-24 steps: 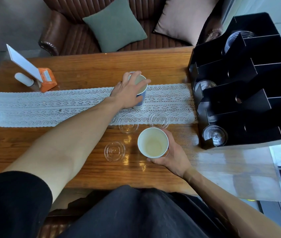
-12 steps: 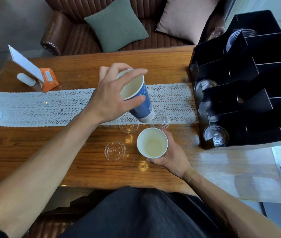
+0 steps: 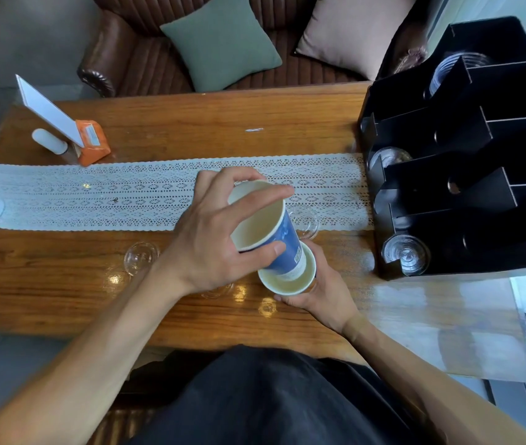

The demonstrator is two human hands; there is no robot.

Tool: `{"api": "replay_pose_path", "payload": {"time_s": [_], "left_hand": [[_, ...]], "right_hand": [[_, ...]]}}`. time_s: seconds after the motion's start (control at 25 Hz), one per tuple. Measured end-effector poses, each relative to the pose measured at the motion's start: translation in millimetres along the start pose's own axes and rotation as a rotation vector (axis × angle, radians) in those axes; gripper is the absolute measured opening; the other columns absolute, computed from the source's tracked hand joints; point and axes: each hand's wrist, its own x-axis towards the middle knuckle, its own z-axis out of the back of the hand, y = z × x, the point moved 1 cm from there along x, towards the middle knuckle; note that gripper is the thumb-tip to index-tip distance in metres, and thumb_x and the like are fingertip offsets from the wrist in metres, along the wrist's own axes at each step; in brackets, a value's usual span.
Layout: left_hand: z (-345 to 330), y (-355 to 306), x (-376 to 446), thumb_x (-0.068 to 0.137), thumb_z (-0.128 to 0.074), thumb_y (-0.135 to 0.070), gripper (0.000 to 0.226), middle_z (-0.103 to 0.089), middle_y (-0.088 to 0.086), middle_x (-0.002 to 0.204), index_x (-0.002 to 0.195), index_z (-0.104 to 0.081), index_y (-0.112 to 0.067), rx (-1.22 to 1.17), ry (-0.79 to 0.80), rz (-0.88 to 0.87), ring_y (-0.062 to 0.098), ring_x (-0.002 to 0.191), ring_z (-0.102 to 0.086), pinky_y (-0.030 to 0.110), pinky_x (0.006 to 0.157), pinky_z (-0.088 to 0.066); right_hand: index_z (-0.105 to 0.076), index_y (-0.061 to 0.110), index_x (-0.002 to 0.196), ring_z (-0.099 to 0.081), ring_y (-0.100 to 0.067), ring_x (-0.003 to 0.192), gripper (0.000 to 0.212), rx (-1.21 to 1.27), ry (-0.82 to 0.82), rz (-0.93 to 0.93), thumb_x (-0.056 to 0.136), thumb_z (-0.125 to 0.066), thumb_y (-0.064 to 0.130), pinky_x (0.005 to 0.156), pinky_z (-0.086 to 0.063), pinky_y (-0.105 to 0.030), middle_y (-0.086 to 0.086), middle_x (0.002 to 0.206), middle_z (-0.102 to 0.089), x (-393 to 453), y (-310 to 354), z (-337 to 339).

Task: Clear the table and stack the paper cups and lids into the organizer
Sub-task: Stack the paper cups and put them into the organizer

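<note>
While your left hand (image 3: 210,242) grips the blue cup (image 3: 282,239) near its rim, tilted, its base sits just inside the mouth of the white cup (image 3: 287,282) that your right hand (image 3: 322,293) holds on the worktop (image 3: 191,130). Nesting looks started, not seated. Still out: one clear lid (image 3: 141,256) left of your hands, one (image 3: 305,221) on the runner (image 3: 94,194) just beyond the cups, another partly hidden under your left wrist. Black organizer (image 3: 467,175) at right already shows clear lids in its front slots; no cups visible there. Most of the job remains.
</note>
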Motion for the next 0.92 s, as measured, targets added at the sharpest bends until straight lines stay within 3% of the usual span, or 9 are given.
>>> {"api": "replay_pose_path", "payload": {"time_s": [0.16, 0.32, 0.36, 0.48, 0.64, 0.8, 0.92], "left_hand": [[-37.9, 1.0, -15.9, 0.077, -0.072, -0.050, 0.060, -0.050, 0.005, 0.131, 0.133, -0.056, -0.037, 0.051, 0.017, -0.078, 0.031, 0.112, -0.042, 0.038, 0.092, -0.044], [-67.9, 3.7, -24.4, 0.078, -0.070, -0.055, 0.059, -0.052, 0.005, 0.132, 0.132, -0.057, -0.037, 0.093, 0.013, -0.126, 0.030, 0.113, -0.041, 0.037, 0.089, -0.046], [-74.5, 4.1, -25.3, 0.077, -0.070, -0.057, 0.059, -0.051, 0.004, 0.133, 0.132, -0.058, -0.037, 0.100, 0.032, -0.124, 0.029, 0.114, -0.040, 0.039, 0.087, -0.048], [-91.4, 6.8, -27.9, 0.076, -0.066, -0.060, 0.060, -0.050, 0.005, 0.135, 0.131, -0.059, -0.037, 0.113, 0.101, -0.111, 0.027, 0.118, -0.037, 0.042, 0.083, -0.052], [-107.5, 11.7, -30.8, 0.076, -0.069, -0.057, 0.060, -0.050, 0.008, 0.136, 0.131, -0.059, -0.035, 0.092, 0.141, -0.107, 0.030, 0.120, -0.039, 0.046, 0.086, -0.052], [-116.8, 15.7, -30.7, 0.076, -0.071, -0.055, 0.059, -0.052, 0.009, 0.134, 0.130, -0.061, -0.032, 0.116, 0.127, -0.139, 0.030, 0.117, -0.046, 0.043, 0.088, -0.050], [-120.9, 17.9, -31.1, 0.076, -0.071, -0.055, 0.058, -0.053, 0.010, 0.132, 0.129, -0.062, -0.032, 0.121, 0.090, -0.146, 0.030, 0.116, -0.048, 0.043, 0.088, -0.050]], "right_hand": [[-0.030, 0.065, 0.127, -0.063, 0.010, 0.103, 0.091, 0.019, 0.015, 0.005, 0.057, -0.087, 0.052, 0.077, -0.048, -0.007, 0.035, 0.116, -0.062, -0.6, 2.7, 0.1], [-0.030, 0.046, 0.138, -0.066, -0.003, 0.104, 0.090, 0.017, 0.026, 0.012, 0.065, -0.083, 0.046, 0.086, -0.056, -0.030, 0.017, 0.119, -0.067, -0.4, -1.0, -0.7], [-0.030, 0.047, 0.136, -0.066, -0.003, 0.102, 0.087, 0.009, 0.033, 0.011, 0.066, -0.081, 0.047, 0.084, -0.057, -0.031, 0.016, 0.116, -0.067, -0.1, -2.5, -1.1], [-0.025, 0.061, 0.127, -0.063, 0.007, 0.100, 0.078, -0.021, 0.027, 0.008, 0.065, -0.072, 0.057, 0.078, -0.053, -0.018, 0.028, 0.109, -0.063, -0.2, -2.5, -1.9], [-0.018, 0.071, 0.127, -0.060, 0.011, 0.102, 0.084, -0.031, 0.018, 0.005, 0.066, -0.072, 0.050, 0.078, -0.050, -0.016, 0.037, 0.113, -0.059, 0.9, -3.4, -2.9], [-0.018, 0.070, 0.128, -0.061, 0.010, 0.099, 0.086, -0.034, 0.011, 0.003, 0.066, -0.073, 0.046, 0.076, -0.048, -0.015, 0.036, 0.111, -0.061, 1.8, -6.7, -3.5], [-0.019, 0.072, 0.125, -0.060, 0.014, 0.097, 0.084, -0.012, 0.011, -0.004, 0.064, -0.072, 0.048, 0.071, -0.044, -0.004, 0.045, 0.111, -0.057, 2.1, -6.7, -3.3]]}}
